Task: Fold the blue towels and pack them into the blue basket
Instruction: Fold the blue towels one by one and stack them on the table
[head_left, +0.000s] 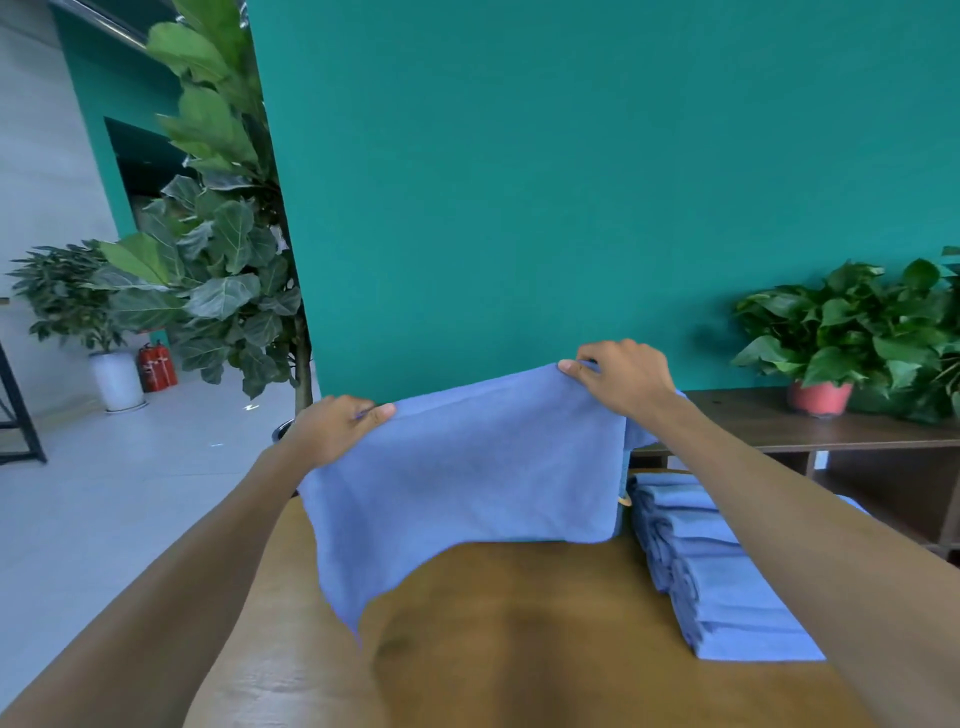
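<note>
Aloft over the table (519, 623), blue towel (467, 467), top corners in pinching grip of left hand (332, 428) and right hand (626, 376).

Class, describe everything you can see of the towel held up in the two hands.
The towel is plain light blue, soft-looking cloth, unfolded and hanging above the wooden table. The left hand and right hand each pinch a top corner, so its top edge slopes up to the right. Its lower left corner droops lowest. It hides most of what stands behind it.
</note>
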